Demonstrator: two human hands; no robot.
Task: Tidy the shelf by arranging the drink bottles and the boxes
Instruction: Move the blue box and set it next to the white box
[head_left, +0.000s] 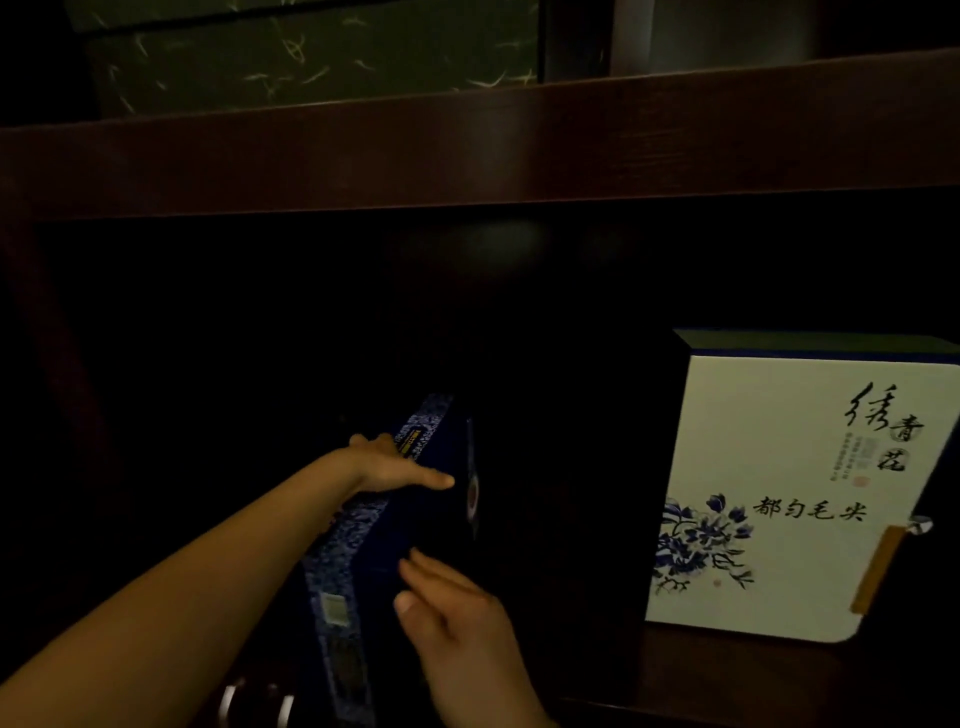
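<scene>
The flat dark-blue box with a patterned blue-and-white edge (337, 582) stands tilted on its narrow side in the dim wooden shelf (727, 680), well left of the upright white cardboard box printed with blue flowers (779, 493). To do this well, I would tip it fully upright and slide it toward the white box, keeping its base on the board. The left hand (395, 467) has its grip closed over the top edge, thumb across the dark face. The right hand (457, 623) is open-fingered, its fingertips at that face, apparently steadying it.
</scene>
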